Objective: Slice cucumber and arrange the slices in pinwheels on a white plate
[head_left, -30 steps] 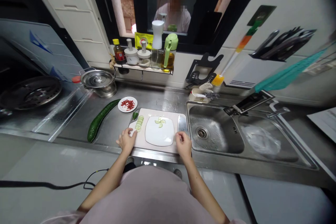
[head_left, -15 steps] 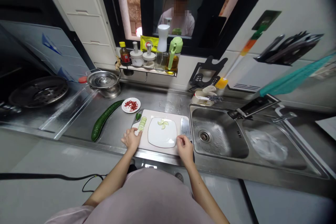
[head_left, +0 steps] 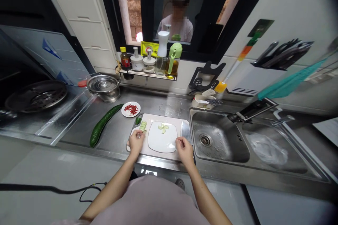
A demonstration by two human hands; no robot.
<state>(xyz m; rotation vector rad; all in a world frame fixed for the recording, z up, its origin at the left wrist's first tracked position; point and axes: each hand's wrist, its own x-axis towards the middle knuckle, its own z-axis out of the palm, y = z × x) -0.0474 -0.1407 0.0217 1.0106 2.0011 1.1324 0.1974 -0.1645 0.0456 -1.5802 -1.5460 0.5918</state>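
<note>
My left hand [head_left: 136, 142] is closed in a pinch on a thin cucumber slice [head_left: 144, 132], just left of a white square plate [head_left: 162, 145]. Beyond its fingertips lies a short row of overlapping cucumber slices [head_left: 143, 126] on the cutting board [head_left: 148, 117]. Several slices form a small pinwheel [head_left: 163, 127] toward the back of the plate. My right hand [head_left: 185, 150] has its fingers curled together beside the plate's right rim; whether anything is in them is hidden. A wide knife blade [head_left: 185, 129] rests on the board behind that hand.
A whole cucumber [head_left: 104, 125] and a small dish [head_left: 124, 111] of chopped red pieces are on the steel counter to the left. A dark green end piece [head_left: 138, 121] sits at the board's back-left corner. The sink [head_left: 221, 144] is on the right, bottles [head_left: 175, 59] on a rack behind.
My left hand has shifted from the near end of the slice row toward the plate, now with a slice in its fingertips. My right hand stays by the plate. The view has tilted slightly.
</note>
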